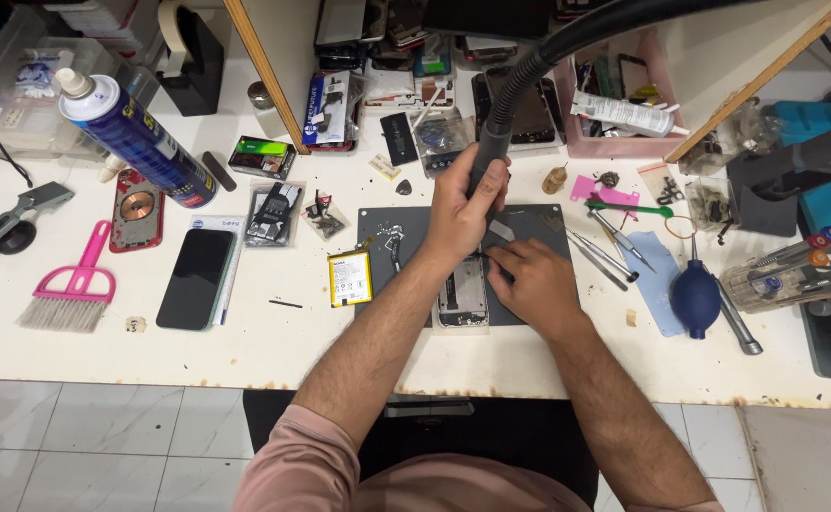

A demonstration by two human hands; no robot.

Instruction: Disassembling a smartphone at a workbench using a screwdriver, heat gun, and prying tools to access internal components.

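My left hand (460,210) grips the grey nozzle (487,156) of a black flexible hose (567,43) that arcs in from the upper right. The nozzle points down at an opened phone body (462,296) lying on a dark work mat (382,237). My right hand (533,281) rests on the mat beside the phone, fingers pinched at its upper right edge; what they pinch is hidden. A yellow phone battery (350,278) lies just left of the mat.
A black phone (195,278), a red back cover (136,210), a pink brush (72,284) and a blue spray can (136,137) are at left. Tweezers (605,254), a blue air blower (696,298) and a screwdriver rack (794,270) sit at right. Parts clutter the back.
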